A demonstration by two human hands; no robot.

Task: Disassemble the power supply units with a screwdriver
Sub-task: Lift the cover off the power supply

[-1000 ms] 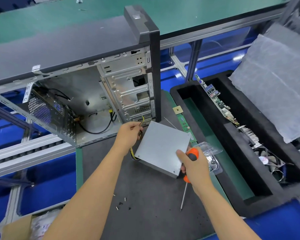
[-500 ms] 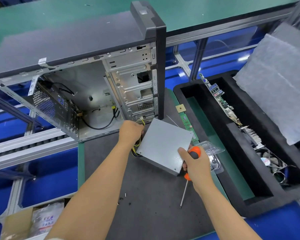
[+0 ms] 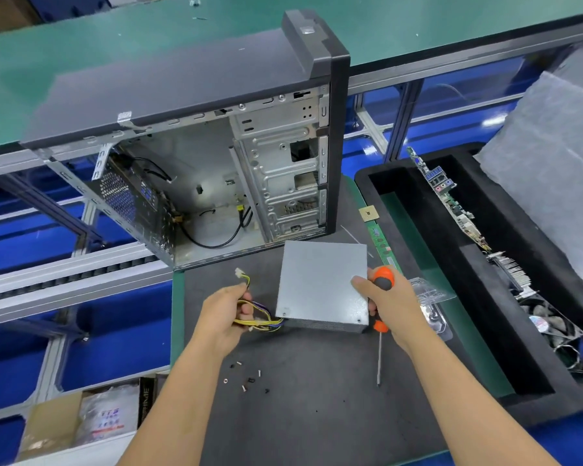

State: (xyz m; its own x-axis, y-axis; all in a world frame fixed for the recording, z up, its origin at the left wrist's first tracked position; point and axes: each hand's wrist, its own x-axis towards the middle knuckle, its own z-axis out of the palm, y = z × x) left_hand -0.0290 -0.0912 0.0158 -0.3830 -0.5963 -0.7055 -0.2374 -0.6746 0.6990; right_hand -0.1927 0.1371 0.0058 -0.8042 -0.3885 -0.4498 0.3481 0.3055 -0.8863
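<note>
A grey metal power supply unit (image 3: 320, 284) lies on the dark mat (image 3: 317, 398), in front of the open computer case (image 3: 216, 156). Its bundle of yellow, black and purple cables (image 3: 260, 317) comes out at its left side. My left hand (image 3: 224, 314) grips that cable bundle. My right hand (image 3: 389, 306) holds an orange and black screwdriver (image 3: 381, 297) against the unit's right edge, thumb lying on the unit's top. The screwdriver's shaft points down toward me.
Several loose screws (image 3: 246, 378) lie on the mat near my left forearm. A clear plastic tray (image 3: 433, 304) and a memory stick (image 3: 382, 243) lie to the right. A black foam bin (image 3: 478, 317) holds a motherboard (image 3: 451, 203), heatsink and fan. A cardboard box (image 3: 91, 422) sits lower left.
The power supply has been turned and drawn toward me, away from the case. My left hand has pulled the cables out leftward, clear of the case.
</note>
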